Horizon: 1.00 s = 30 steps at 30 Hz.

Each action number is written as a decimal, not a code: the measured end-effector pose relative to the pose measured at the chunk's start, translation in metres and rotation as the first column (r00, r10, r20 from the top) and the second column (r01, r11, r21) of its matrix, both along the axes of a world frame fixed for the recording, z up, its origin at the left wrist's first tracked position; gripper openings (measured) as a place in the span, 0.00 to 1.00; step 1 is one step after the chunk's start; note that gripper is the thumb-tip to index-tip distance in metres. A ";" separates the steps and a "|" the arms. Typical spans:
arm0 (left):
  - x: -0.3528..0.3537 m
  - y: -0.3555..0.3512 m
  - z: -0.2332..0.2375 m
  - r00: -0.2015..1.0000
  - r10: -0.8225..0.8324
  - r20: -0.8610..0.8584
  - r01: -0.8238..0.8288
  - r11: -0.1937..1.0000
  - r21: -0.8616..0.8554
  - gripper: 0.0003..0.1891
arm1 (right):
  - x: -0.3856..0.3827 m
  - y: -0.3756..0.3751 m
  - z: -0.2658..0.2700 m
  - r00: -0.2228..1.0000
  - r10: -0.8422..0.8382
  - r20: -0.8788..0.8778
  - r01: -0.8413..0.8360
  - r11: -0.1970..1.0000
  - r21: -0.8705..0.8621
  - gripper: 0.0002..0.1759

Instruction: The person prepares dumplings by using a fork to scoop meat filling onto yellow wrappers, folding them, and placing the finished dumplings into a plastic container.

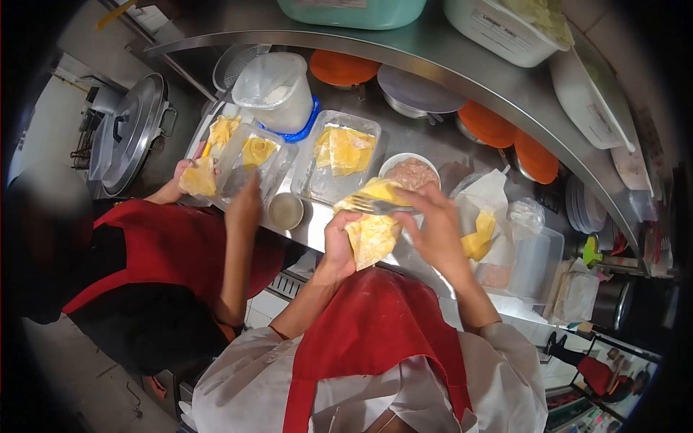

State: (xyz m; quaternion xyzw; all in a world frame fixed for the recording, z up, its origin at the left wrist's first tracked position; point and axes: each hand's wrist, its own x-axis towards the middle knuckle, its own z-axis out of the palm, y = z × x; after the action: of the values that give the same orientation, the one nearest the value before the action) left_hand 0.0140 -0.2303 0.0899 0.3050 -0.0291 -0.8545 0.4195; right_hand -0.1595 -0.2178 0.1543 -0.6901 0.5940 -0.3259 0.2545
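Yellow square dough wrapper (372,237) sits cupped in my left hand (338,244), just below the centre of the frame, with the fingers curled around its left edge. My right hand (435,227) pinches a silver metal fork (379,207), whose tines lie across the wrapper's upper edge. Just above them a white round bowl of pinkish minced filling (411,173) stands on the steel counter (426,141). Left of the bowl is a clear plastic tray (321,186) holding more yellow sheets. At centre left, a co-worker's hand (184,169) holds another yellow wrapper (197,180).
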 end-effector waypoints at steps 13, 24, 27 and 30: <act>0.023 0.006 -0.030 0.984 0.170 0.057 -0.174 0.980 0.091 0.25 | 0.035 -0.038 -0.056 0.994 0.032 0.107 -0.040 0.996 0.074 0.09; 0.029 0.003 -0.037 0.984 0.171 0.045 -0.175 0.976 0.127 0.28 | 0.042 -0.044 -0.049 0.978 0.199 -0.058 -0.189 0.972 0.138 0.11; 0.035 0.004 -0.043 0.979 0.195 0.065 -0.201 0.974 0.102 0.28 | 0.045 -0.055 -0.053 0.948 0.302 -0.103 -0.281 0.943 0.180 0.11; 0.048 0.007 -0.057 0.972 0.235 0.001 -0.235 0.968 0.093 0.28 | 0.050 -0.079 -0.053 0.920 0.382 -0.089 -0.359 0.911 0.204 0.12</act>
State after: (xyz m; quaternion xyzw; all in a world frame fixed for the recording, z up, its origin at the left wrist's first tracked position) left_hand 0.0622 -0.2229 0.0324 0.3213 0.0490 -0.8007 0.5033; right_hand -0.1097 -0.2970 0.1013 -0.7833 0.4945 -0.1706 0.3360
